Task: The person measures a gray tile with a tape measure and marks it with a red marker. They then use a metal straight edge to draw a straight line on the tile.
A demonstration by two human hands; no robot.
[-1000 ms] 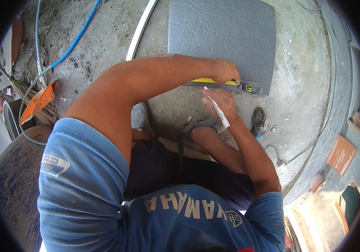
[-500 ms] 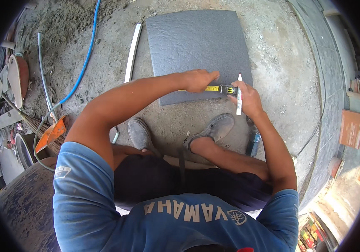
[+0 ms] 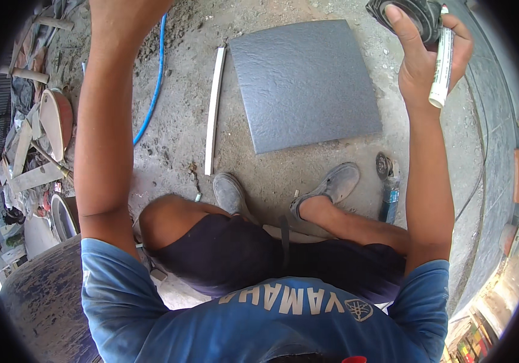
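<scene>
My right hand is raised at the upper right, closed around a dark tape measure. The same hand keeps a white marker pen between its fingers. My left hand is lifted to the top edge at the left; its fingers lie outside the picture, so what they do or hold is hidden. Between the two arms a dark grey tile with a rough surface lies flat on the ground, touched by neither hand.
A long white strip lies left of the tile. An angle grinder rests beside my right leg. A blue hose curves along the dirt. Scrap boards and a round reddish pan are heaped at the far left.
Both hands have risen away from the tile and moved apart, the left one up and leftward, the right one up and rightward with the tape measure and marker pen.
</scene>
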